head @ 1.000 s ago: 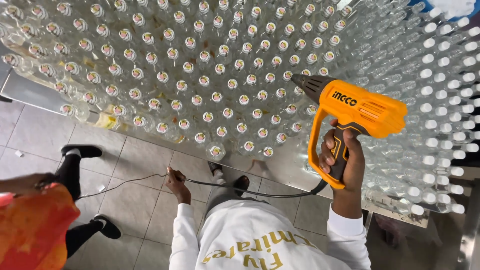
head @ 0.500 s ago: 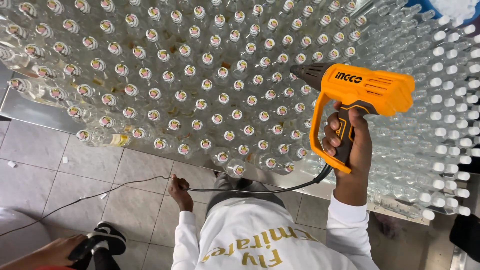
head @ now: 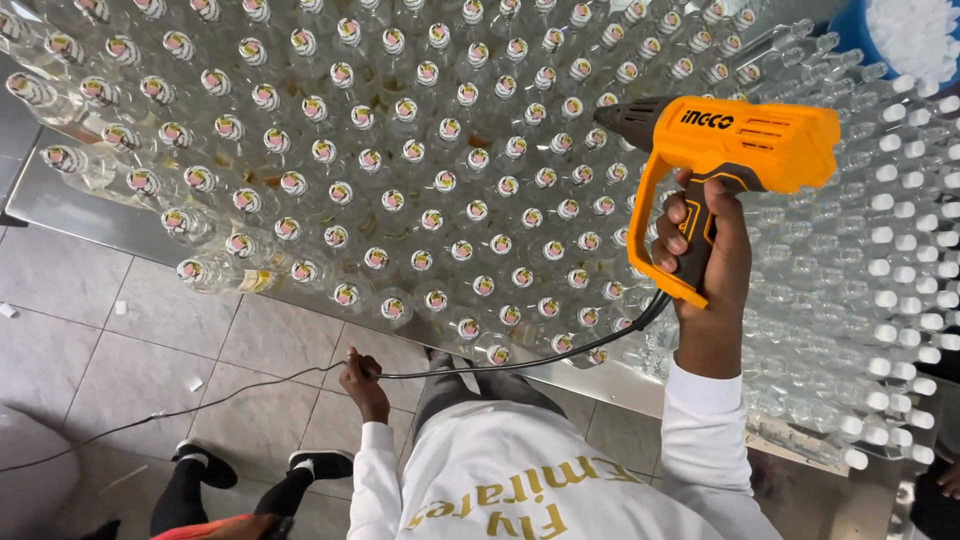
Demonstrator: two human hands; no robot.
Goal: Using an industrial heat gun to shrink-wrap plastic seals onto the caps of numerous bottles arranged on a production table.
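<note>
The person wears a white long-sleeved top [head: 520, 470] with ribbed cuffs, gold lettering across the front, and grey trousers [head: 470, 385].

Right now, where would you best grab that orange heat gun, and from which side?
By its dark pistol handle, from below and behind, as the right hand does now. The orange heat gun points its nozzle left over the capped bottles, and the black cord leaves the handle's bottom, held by the left hand.

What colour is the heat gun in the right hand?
Orange, with a dark grey nozzle and black grip. The heat gun in the right hand shows best in the head view.
</note>
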